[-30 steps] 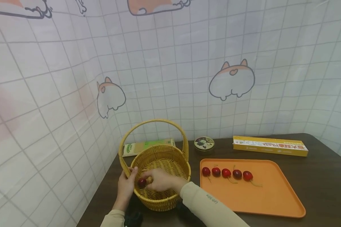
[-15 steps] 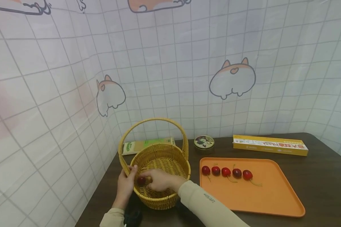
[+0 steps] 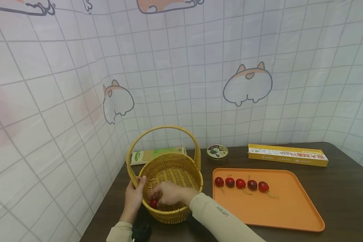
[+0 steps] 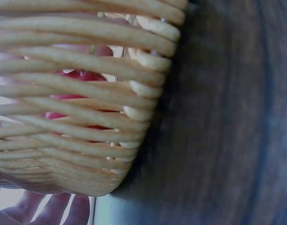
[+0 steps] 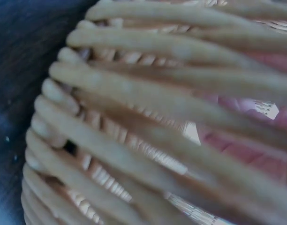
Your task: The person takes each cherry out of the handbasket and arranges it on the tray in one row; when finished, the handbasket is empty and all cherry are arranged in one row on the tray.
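A yellow wicker basket (image 3: 173,217) with a tall arched handle stands on the dark table. My left hand (image 3: 134,196) grips its left side at the handle's foot; the fingers (image 4: 54,208) show beyond the weave in the left wrist view. Inside the basket is my right hand (image 3: 170,193), its curled fingers at a red cherry (image 3: 153,203) low near the left wall. Through the weave the left wrist view shows red fruit (image 4: 82,75) in part. Basket slats (image 5: 134,93) cover most of the right wrist view and hide the right fingertips.
To the right lies an orange tray (image 3: 278,215) with a row of several stemmed cherries (image 3: 240,184). Behind are a round tin (image 3: 217,152), a long yellow box (image 3: 287,155) and a green-and-tan packet (image 3: 157,154). A gridded curtain (image 3: 181,84) closes off the back and left.
My right fingers and the cherry have shifted slightly toward the front of the basket, and the cherry shows brighter red. The left hand and basket stay put.
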Action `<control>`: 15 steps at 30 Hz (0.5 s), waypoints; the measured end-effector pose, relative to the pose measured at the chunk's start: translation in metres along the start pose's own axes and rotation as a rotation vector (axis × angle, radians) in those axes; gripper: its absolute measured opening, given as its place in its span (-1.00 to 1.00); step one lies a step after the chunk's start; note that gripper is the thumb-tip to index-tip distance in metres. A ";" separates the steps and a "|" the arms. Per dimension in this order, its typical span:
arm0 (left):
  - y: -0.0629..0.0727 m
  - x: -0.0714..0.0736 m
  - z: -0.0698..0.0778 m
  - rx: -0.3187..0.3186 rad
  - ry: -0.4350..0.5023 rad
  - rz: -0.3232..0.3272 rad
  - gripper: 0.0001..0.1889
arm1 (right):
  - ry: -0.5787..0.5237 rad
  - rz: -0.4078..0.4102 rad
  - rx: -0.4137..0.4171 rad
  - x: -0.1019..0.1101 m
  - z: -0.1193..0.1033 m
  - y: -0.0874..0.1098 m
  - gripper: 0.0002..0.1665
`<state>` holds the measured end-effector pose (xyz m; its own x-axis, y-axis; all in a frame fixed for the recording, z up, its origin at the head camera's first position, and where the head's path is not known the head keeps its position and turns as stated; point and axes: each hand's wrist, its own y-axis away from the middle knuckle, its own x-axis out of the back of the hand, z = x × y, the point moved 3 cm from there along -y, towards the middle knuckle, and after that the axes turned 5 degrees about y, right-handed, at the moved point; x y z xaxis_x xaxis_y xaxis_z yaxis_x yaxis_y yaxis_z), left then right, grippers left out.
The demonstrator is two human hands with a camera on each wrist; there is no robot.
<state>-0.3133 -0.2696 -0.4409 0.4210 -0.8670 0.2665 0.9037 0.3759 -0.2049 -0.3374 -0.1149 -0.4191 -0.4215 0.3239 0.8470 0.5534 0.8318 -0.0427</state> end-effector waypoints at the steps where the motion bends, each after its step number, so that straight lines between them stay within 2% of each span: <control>1: 0.000 0.000 0.000 -0.001 -0.002 -0.001 -0.52 | -0.005 -0.006 -0.001 0.000 0.000 0.000 -0.59; 5: -0.001 0.000 0.001 0.003 -0.003 -0.003 -0.51 | -0.026 -0.030 -0.018 0.000 -0.001 0.000 -0.62; 11: -0.002 0.001 0.001 -0.001 0.001 -0.007 -0.50 | 0.039 -0.018 -0.011 0.002 -0.003 0.001 -0.70; 15: 0.000 0.001 -0.001 0.001 0.001 -0.011 -0.51 | 0.041 -0.024 0.005 0.003 -0.004 0.005 -0.67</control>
<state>-0.3127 -0.2710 -0.4414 0.4112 -0.8713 0.2679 0.9083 0.3670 -0.2006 -0.3327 -0.1115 -0.4149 -0.4045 0.2855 0.8689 0.5399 0.8414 -0.0251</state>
